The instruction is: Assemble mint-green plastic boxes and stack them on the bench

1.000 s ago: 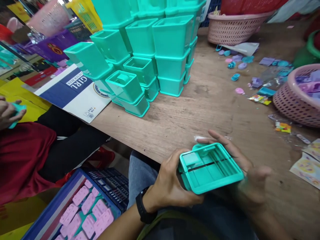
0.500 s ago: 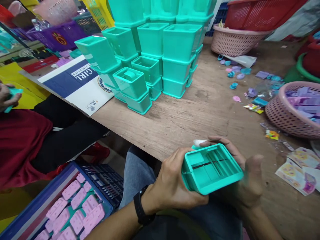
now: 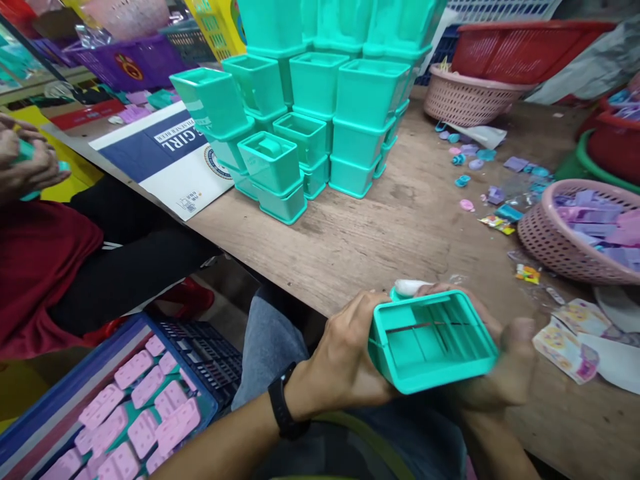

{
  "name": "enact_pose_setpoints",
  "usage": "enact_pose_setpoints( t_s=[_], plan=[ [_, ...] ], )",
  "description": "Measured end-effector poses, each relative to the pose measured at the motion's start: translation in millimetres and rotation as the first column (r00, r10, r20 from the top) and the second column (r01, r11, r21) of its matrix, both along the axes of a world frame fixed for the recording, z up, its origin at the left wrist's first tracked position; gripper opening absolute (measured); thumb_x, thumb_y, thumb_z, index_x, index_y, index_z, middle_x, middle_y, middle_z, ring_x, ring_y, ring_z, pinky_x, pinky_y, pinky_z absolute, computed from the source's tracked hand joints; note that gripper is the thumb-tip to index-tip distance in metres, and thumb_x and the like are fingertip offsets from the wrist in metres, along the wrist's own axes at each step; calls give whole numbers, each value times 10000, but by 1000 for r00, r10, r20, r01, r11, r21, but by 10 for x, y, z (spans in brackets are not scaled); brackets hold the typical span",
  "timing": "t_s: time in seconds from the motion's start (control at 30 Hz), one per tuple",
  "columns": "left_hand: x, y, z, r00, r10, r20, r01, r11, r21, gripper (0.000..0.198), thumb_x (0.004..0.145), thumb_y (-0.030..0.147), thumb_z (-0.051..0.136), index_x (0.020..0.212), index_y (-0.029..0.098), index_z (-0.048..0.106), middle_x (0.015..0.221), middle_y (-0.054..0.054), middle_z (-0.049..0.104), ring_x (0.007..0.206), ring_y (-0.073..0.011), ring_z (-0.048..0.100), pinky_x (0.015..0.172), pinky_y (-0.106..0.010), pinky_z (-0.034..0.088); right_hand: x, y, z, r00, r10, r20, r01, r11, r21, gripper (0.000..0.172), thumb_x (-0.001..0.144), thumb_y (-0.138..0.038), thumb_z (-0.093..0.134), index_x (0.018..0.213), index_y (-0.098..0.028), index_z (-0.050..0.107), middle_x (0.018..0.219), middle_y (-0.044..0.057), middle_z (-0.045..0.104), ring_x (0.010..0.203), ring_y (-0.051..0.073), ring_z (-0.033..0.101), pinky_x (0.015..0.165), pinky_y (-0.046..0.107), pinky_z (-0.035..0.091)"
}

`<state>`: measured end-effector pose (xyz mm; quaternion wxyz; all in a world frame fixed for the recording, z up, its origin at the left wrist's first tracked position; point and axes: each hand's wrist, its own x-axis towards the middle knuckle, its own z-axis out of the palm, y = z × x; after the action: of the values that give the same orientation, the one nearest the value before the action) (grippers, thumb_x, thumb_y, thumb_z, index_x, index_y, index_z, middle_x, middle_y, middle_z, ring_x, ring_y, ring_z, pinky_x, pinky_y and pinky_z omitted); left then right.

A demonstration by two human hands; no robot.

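Note:
A teal plastic box (image 3: 430, 363) is tilted above the table's near edge, its open, ribbed inside facing me. My left hand (image 3: 350, 357) grips its left side, thumb below and fingers around the wall. Against the box's right side is my right hand (image 3: 505, 363), blurred, with its fingers wrapped behind the far wall and partly hidden. A small white piece (image 3: 410, 287) shows at the far rim; I cannot make out what it is. Stacks of similar teal boxes (image 3: 363, 100) stand farther back on the wooden table (image 3: 330, 250).
A pink basket (image 3: 555, 250) of purple pieces stands at right, near scattered small parts and paper cards (image 3: 565, 353). At lower left, a blue crate (image 3: 203, 400) holds pink-topped pieces. A co-worker's hands (image 3: 30, 160) hold a teal part beside a printed cardboard sheet (image 3: 165, 167).
The teal box has tipped so more of its inside faces me, and sits slightly farther right. My right hand has shifted along its side. The co-worker's hands have come farther into view.

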<state>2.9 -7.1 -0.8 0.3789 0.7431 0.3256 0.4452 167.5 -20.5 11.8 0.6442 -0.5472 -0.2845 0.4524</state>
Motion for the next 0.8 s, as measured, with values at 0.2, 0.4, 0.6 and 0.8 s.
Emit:
enact_pose_setpoints(
  t_s=[0.2, 0.4, 0.6, 0.8],
  plan=[
    [2, 4, 36, 1000, -10, -25, 11, 1000, 4, 706, 742, 276, 828, 1362, 216, 495, 1228, -82, 691, 1122, -266, 713, 978, -367, 605, 28, 11, -64, 1000, 0, -17, 0, 1000, -5, 591, 849, -777, 545, 886, -232, 773, 835, 61, 786, 718, 271, 721, 653, 399, 581],
    [10, -19, 27, 998, 13, 64, -6, 995, -103, 796, 678, 237, 858, 1373, 257, 470, 1267, -60, 675, 1086, -252, 718, 975, -374, 600, 68, -3, 62, 979, 168, -114, -168, 986, 9, 780, 728, -911, 604, 1049, -224, 783, 1021, 113, 811, 882, 352, 765, 844, 524, 625],
    [107, -167, -35, 922, 340, 187, -234, 872, -430, 782, 653, 345, 944, 1253, 274, 447, 1058, 16, 690, 926, -187, 702, 824, -304, 600, -8, 78, 0, 937, 36, -346, -68, 994, -81, 923, 729, -971, 526, 1217, -224, 760, 1308, 130, 755, 1330, 394, 629, 1141, 580, 485],
    [191, -279, -178, 931, 213, 298, -45, 873, -485, 692, 728, 356, 876, 1245, 250, 429, 1180, -55, 705, 1066, -248, 717, 959, -410, 609, -211, 93, 1, 883, 82, -463, -73, 997, 36, 981, 806, -930, 463, 1405, -174, 647, 1179, 154, 796, 1277, 392, 671, 1166, 610, 452]
  ],
)
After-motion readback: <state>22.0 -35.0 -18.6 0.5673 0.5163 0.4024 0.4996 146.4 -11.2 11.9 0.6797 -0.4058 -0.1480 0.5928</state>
